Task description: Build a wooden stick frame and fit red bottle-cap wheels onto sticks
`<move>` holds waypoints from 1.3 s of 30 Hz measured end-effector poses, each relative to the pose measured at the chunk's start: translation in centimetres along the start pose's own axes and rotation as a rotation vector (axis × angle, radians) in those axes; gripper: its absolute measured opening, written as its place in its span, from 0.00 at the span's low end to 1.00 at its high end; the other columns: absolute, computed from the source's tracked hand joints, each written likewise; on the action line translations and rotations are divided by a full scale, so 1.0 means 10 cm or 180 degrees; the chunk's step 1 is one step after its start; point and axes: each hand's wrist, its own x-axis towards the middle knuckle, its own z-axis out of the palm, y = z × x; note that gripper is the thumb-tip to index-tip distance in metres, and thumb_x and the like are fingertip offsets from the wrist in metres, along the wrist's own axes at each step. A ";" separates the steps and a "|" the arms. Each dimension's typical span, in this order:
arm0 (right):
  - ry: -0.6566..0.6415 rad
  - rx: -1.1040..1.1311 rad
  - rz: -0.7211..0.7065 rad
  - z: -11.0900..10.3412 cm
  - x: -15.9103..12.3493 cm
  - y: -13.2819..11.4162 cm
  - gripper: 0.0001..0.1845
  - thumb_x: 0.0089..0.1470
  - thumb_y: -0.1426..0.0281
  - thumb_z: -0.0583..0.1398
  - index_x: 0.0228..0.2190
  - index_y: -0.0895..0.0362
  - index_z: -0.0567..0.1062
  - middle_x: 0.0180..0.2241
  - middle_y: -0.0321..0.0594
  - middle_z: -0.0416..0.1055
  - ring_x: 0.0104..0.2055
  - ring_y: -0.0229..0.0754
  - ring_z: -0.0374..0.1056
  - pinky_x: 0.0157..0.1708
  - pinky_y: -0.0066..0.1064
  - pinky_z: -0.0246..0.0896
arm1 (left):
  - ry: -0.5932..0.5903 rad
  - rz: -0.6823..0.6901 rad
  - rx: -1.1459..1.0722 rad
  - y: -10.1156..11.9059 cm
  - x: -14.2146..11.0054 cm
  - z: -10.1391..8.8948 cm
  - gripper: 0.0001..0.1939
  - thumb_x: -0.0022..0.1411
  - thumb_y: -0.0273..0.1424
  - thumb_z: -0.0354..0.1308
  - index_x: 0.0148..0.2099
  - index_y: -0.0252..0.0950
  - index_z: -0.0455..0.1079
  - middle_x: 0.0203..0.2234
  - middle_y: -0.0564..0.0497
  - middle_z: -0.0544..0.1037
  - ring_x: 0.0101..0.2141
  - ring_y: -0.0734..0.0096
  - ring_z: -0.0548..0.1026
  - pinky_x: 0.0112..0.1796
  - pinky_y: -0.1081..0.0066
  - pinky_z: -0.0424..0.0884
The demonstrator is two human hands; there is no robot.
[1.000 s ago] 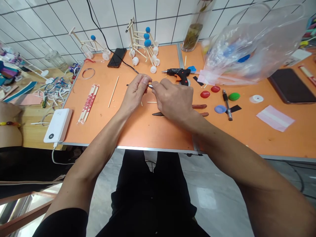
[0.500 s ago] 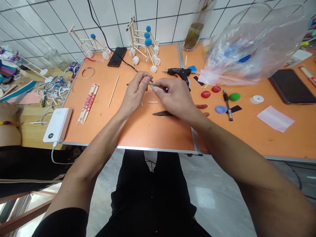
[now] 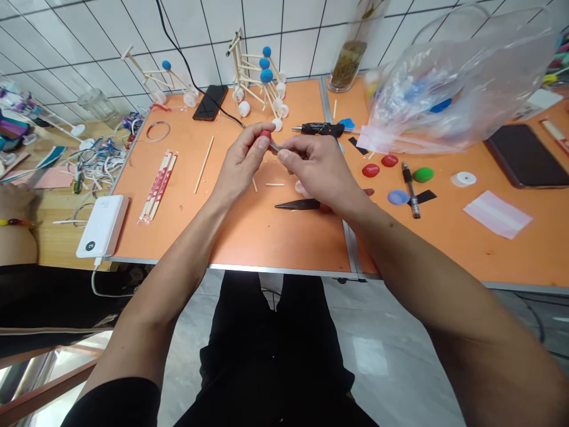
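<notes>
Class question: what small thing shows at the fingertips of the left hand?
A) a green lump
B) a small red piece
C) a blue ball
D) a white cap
B: a small red piece shows at the fingertips of the left hand, pinched at the top of the hand.

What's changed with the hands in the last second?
A red piece now shows at the fingertips of the left hand, which was not visible earlier. The right hand has drawn slightly rightward, its fingers still at the small metal tool. The glue gun and red caps stayed put.
</notes>
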 end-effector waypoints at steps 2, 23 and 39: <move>0.0253 -0.0765 -0.0263 0.03 -0.03 -0.01 0.14 0.80 0.55 0.62 0.47 0.48 0.84 0.44 0.45 0.83 0.47 0.53 0.76 0.38 0.38 0.67 | -0.0024 -0.0046 -0.0125 -0.01 0.02 -0.01 0.28 0.78 0.62 0.65 0.60 0.45 0.85 0.43 0.48 0.84 0.30 0.70 0.71 0.31 0.66 0.68; 0.0324 -0.2249 -0.0428 0.12 -0.16 -0.09 0.14 0.82 0.68 0.57 0.55 0.52 0.83 0.54 0.51 0.84 0.47 0.54 0.78 0.41 0.41 0.61 | -0.0093 -0.0282 -0.0149 -0.08 0.01 -0.01 0.28 0.79 0.63 0.64 0.53 0.44 0.81 0.36 0.50 0.83 0.28 0.72 0.73 0.28 0.70 0.68; 0.0054 -0.0058 0.0158 0.05 -0.07 -0.10 0.12 0.78 0.62 0.65 0.39 0.51 0.81 0.34 0.39 0.75 0.33 0.43 0.66 0.31 0.34 0.58 | -0.0085 -0.0019 -0.0018 -0.08 -0.01 -0.01 0.32 0.77 0.68 0.62 0.55 0.45 0.79 0.37 0.50 0.81 0.31 0.69 0.76 0.32 0.67 0.72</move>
